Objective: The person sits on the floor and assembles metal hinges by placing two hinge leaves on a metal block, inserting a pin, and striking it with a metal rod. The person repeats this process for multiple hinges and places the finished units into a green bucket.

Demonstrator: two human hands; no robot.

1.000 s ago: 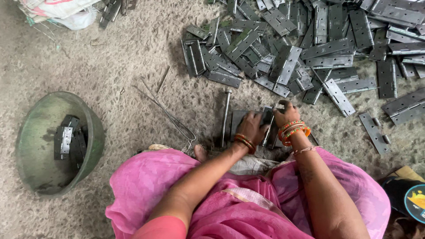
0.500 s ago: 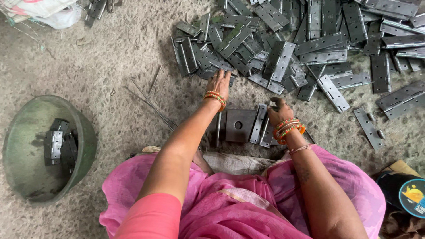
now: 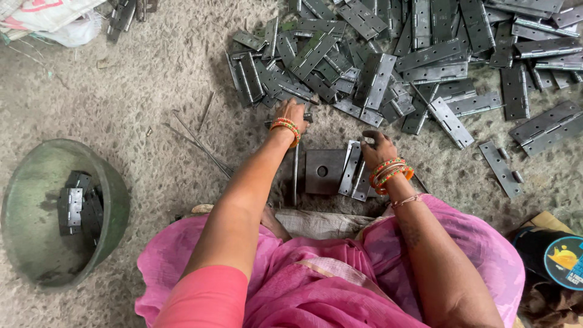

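My left hand (image 3: 291,116) reaches out to the near edge of a big pile of grey metal hinges (image 3: 388,67) on the ground, with its fingers curled round a hinge there. My right hand (image 3: 378,146), stained dark, is closed on the top of two hinge leaves (image 3: 355,176). These leaves lean beside a square metal block with a hole (image 3: 324,171). A long steel pin (image 3: 296,176) lies left of the block. Both wrists wear orange and green bangles.
A green metal bowl (image 3: 115,200) at the left holds a few dark hinges (image 3: 76,206). Thin wire rods (image 3: 200,146) lie on the sandy ground. Loose hinges (image 3: 501,167) are scattered at the right. My pink clothing fills the bottom, and a sack (image 3: 42,18) lies at top left.
My left hand has left the block, stretched forward to the pile's edge and stayed there. My right hand has stayed by the hinge leaves.
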